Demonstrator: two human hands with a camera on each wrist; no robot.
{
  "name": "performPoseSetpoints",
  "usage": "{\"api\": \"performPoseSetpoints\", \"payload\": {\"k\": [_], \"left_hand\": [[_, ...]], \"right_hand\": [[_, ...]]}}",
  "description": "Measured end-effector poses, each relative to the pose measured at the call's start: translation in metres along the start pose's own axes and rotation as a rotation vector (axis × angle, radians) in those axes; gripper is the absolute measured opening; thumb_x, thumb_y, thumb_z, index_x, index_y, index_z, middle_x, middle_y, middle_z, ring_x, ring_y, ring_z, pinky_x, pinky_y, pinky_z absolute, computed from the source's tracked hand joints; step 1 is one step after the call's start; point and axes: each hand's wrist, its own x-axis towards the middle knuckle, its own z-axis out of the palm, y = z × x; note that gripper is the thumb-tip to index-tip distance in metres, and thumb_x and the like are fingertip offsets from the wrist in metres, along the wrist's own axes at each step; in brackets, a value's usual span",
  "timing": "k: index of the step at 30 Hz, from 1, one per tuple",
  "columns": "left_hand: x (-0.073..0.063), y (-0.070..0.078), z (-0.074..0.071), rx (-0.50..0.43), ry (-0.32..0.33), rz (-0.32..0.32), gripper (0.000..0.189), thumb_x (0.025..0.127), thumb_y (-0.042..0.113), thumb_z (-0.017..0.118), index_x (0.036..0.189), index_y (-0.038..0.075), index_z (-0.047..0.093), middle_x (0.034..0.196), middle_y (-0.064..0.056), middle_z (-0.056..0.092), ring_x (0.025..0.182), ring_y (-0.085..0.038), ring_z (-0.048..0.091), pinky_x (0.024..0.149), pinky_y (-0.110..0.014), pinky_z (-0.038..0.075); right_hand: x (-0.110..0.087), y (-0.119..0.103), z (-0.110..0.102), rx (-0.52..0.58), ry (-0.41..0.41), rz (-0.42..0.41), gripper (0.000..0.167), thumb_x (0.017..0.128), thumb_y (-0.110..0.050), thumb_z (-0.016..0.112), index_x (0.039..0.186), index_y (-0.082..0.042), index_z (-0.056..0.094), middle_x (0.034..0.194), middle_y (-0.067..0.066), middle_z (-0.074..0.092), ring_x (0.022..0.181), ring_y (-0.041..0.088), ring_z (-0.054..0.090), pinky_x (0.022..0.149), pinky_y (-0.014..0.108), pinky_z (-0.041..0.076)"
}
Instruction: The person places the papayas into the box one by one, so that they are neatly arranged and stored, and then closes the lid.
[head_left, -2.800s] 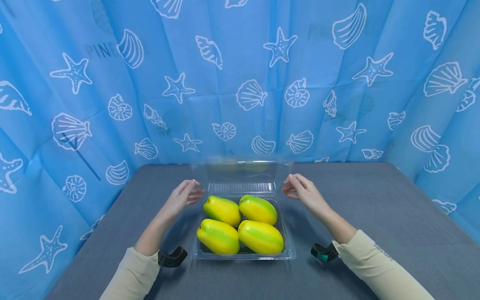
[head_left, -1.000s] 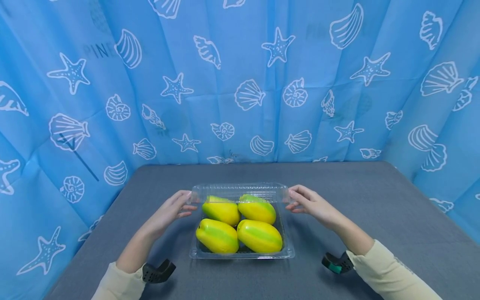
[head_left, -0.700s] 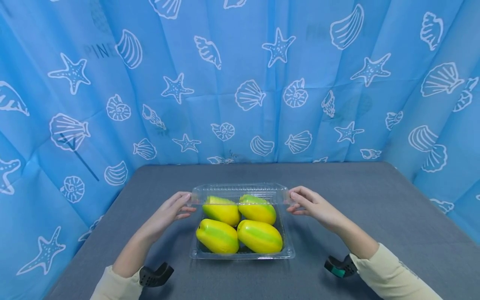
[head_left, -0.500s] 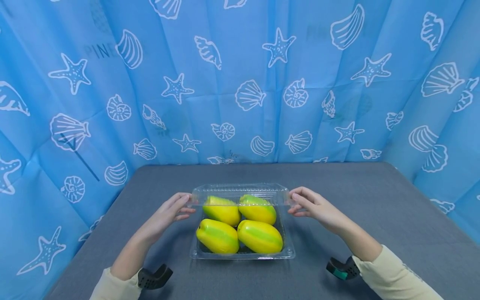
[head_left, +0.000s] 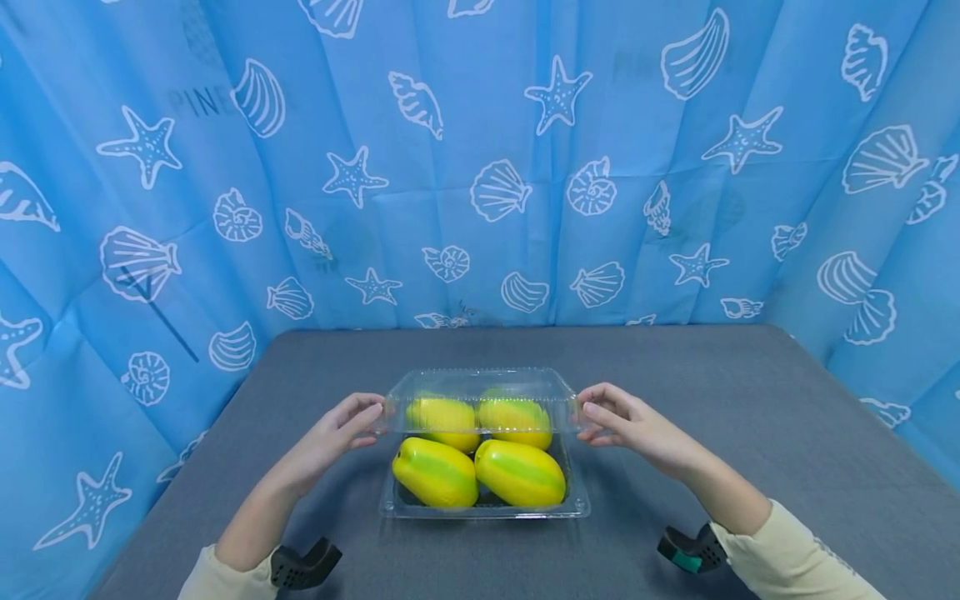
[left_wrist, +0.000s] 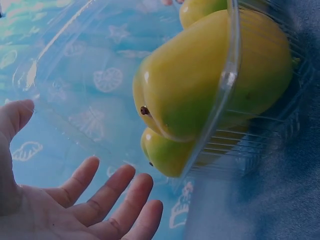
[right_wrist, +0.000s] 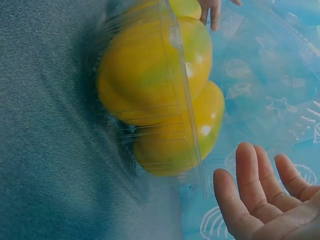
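Observation:
Several yellow-green fruits (head_left: pixel 435 472), shaped like papayas, lie in a clear plastic clamshell box (head_left: pixel 483 514). Its hinged lid (head_left: pixel 480 382) is tilted partway down, covering the back fruits in the head view while the front ones show bare. At the lid's left side is my left hand (head_left: pixel 333 437), thumb and fingertips right at the edge. My right hand (head_left: pixel 633 427) is at the opposite side in the same way. In the left wrist view the left fingers (left_wrist: pixel 117 187) are spread and fairly straight. Relaxed, slightly bent right fingers (right_wrist: pixel 247 172) show beside the lid in the right wrist view.
The box stands on a grey cloth-covered table (head_left: pixel 360 354). A blue curtain (head_left: pixel 480 108) with white shell and starfish prints hangs behind and along both sides. A black wrist device (head_left: pixel 306 565) sits at the left cuff, another (head_left: pixel 692 550) at the right.
The lid has swung from nearly upright, 2.8 seconds ago, down and forward over the back fruits. Both hands have come lower and nearer with it. The box's base and fruits have stayed put.

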Motion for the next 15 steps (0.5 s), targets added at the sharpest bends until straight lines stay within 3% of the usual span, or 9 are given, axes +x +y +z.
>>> {"api": "performPoseSetpoints", "payload": {"k": [9,15], "left_hand": [[-0.002,-0.009,0.001,0.001,-0.023,-0.056,0.050,0.098,0.039,0.042,0.135,0.006,0.035,0.137,-0.018,0.043,0.125,-0.030,0.045,0.105,-0.048,0.041],[-0.006,-0.013,-0.002,0.023,-0.086,-0.045,0.051,0.098,0.037,0.044,0.137,0.007,0.032,0.139,-0.020,0.040,0.124,-0.030,0.046,0.104,-0.051,0.040]], "right_hand": [[-0.002,0.004,0.001,-0.037,-0.019,0.012,0.046,0.098,-0.031,0.047,0.128,0.002,0.036,0.122,0.024,0.052,0.096,0.020,0.060,0.090,0.043,0.053],[-0.005,0.006,0.001,-0.032,-0.070,0.002,0.047,0.097,-0.028,0.048,0.129,0.004,0.034,0.116,0.021,0.053,0.097,0.024,0.062,0.090,0.045,0.053]]}}
